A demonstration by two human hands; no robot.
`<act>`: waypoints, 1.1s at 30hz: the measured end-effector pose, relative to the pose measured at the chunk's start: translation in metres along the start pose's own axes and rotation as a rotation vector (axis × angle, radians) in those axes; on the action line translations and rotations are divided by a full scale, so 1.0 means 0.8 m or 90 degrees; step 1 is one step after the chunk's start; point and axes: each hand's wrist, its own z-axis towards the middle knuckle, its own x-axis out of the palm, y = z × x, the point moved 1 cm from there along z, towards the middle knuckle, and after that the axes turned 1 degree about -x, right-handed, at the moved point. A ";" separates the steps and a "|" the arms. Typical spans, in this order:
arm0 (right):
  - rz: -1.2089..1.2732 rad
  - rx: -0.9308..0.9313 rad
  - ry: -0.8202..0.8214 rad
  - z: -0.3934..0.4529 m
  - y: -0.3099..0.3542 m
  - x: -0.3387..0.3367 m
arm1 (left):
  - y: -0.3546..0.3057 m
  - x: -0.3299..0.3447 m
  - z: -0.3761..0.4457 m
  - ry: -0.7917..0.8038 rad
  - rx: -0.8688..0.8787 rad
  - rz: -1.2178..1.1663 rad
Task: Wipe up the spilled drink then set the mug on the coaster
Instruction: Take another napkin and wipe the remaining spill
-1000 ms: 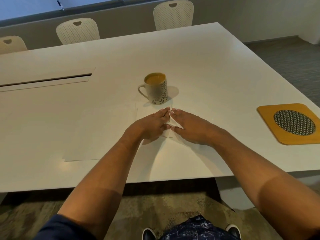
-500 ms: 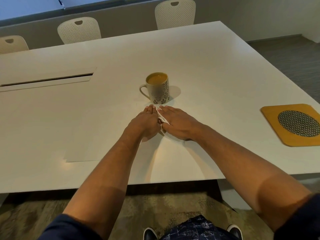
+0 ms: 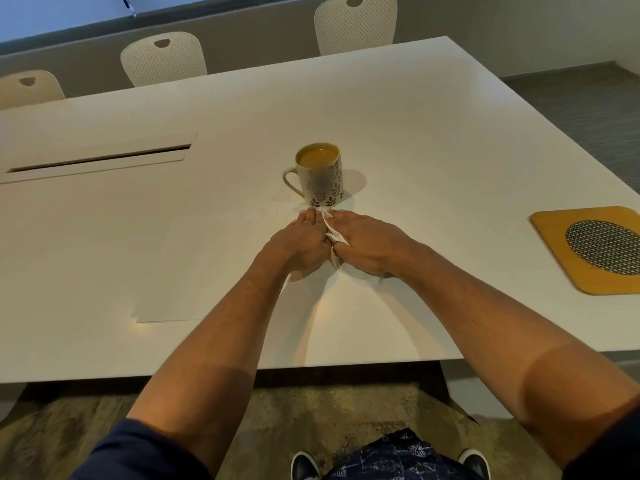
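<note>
A cream mug with a dark leaf pattern stands upright mid-table, full of light brown drink, its handle to the left. Right in front of it my left hand and my right hand lie palm down side by side, fingertips almost at the mug's base. Both press a white tissue flat on the table; only a crumpled strip shows between them. The spill itself is hidden under my hands. The orange coaster with a dark mesh oval lies at the right table edge.
The white table has a long cable slot at the left. A flat white sheet lies left of my hands. Three cream chairs stand along the far side. My shoes and the carpet show below the near edge.
Both hands have slid the tissue away from me, from a spot well short of the mug up to its base. The mug and coaster have stayed put.
</note>
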 end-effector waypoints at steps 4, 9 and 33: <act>-0.007 -0.001 0.005 -0.007 -0.009 -0.001 | -0.012 0.000 -0.001 0.011 0.000 0.017; 0.029 0.029 -0.016 -0.016 -0.024 -0.004 | -0.027 0.003 0.000 0.003 0.025 0.026; -0.099 0.180 0.137 -0.080 -0.062 -0.084 | -0.100 0.026 0.019 -0.011 0.271 0.011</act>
